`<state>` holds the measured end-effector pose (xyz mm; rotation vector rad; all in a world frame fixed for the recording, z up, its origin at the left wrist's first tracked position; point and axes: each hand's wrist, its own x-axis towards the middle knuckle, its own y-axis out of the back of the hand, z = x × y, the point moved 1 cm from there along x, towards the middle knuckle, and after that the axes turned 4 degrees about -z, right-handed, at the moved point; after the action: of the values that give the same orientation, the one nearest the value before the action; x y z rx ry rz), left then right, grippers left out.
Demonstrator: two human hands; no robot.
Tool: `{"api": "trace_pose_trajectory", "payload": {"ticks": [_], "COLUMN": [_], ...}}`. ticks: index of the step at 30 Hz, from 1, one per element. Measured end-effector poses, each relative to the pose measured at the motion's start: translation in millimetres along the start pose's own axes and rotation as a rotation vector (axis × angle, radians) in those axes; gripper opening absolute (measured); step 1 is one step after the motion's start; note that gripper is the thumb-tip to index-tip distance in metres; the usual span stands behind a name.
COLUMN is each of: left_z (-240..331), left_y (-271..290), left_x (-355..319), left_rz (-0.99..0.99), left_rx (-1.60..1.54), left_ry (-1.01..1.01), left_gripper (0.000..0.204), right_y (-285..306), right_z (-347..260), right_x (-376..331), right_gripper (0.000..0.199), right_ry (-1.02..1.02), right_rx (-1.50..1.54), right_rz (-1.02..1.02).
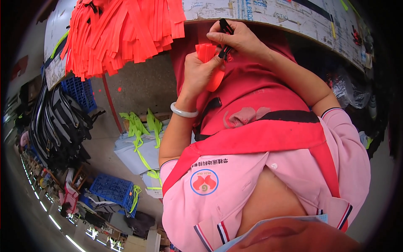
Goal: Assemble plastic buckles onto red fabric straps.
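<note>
My left hand [196, 72], with a pale bangle at its wrist, is closed around a folded bundle of bright red-orange strips [205, 51]. The bundle's folded end hangs below the fist. A short black strap [226, 28] with a little red on it stands up beside the bundle, its lower end by my left thumb. Higher and to the right, my right hand [241, 41] pinches this strap between thumb and fingers. Both hands are close together above my red apron [256, 105], just short of the table edge.
A thick pile of red-orange strips [126, 33] overhangs the worn table [268, 12] at the far left. Black-and-grey straps [56, 126] hang at left, near blue crates [111, 191]. Yellow-green strips [135, 126] lie on pale sheets below. Clear plastic wrapping [348, 90] sits at right.
</note>
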<state>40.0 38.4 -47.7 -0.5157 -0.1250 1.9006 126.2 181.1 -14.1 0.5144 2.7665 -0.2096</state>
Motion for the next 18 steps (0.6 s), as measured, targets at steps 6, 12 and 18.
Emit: {"api": "trace_pose_trajectory", "payload": {"ticks": [6,12,18], "left_z": [1,-7,18], "left_y": [-1,2,13], "left_x": [1,-1,-8], "left_rz": [0.036,0.009,0.123], "left_rx": [-0.038,0.128,0.108], "left_ry": [0.012,-0.017,-0.022], "left_gripper": [0.008,0.010,0.016], "right_y": [11,6,54], "right_z": [23,11,18], "right_x": [5,3,5], "right_gripper": [0.024,0.024,0.027], "right_ry": [0.056,0.022,-0.145], "right_rx": [-0.080,-0.021,0.008], "right_rz": [0.037,-0.049,-0.131]}}
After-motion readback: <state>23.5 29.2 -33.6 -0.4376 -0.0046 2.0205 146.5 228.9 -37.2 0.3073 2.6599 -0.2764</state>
